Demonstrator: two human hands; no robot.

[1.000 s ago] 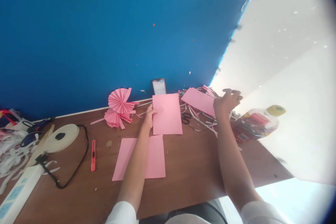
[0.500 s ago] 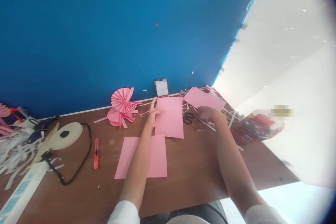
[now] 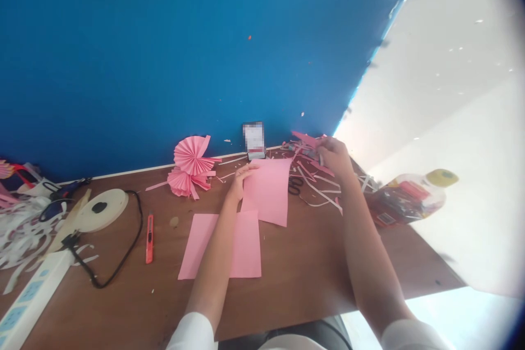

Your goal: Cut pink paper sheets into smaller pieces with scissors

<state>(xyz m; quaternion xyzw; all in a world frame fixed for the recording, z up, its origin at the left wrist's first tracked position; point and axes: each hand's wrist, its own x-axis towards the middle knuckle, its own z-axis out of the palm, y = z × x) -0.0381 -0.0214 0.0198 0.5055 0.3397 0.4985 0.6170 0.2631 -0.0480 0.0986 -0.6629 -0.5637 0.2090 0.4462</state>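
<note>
My left hand (image 3: 241, 179) grips the upper left side of a pink paper sheet (image 3: 268, 191), its fingers closed over the edge. Farther right, my right hand (image 3: 334, 156) is closed on another piece of pink paper (image 3: 305, 139), seen nearly edge-on among the scraps at the wall. Beneath my left forearm lie more pink sheets (image 3: 248, 246), partly hidden by the arm. Dark-handled scissors (image 3: 295, 185) rest just right of the held sheet, their blades out of sight.
Pleated pink paper fans (image 3: 192, 156) stand by the wall, left of a propped phone (image 3: 255, 139). A red utility knife (image 3: 150, 238), a white tape roll (image 3: 102, 210) and a power strip (image 3: 36, 295) lie leftward. Paper strips (image 3: 324, 186) and a yellow-capped bottle (image 3: 410, 197) are rightward.
My right hand has moved away and right toward the wall with its pink paper, which has turned edge-on. The sheet in my left hand has shifted slightly right and bent a little.
</note>
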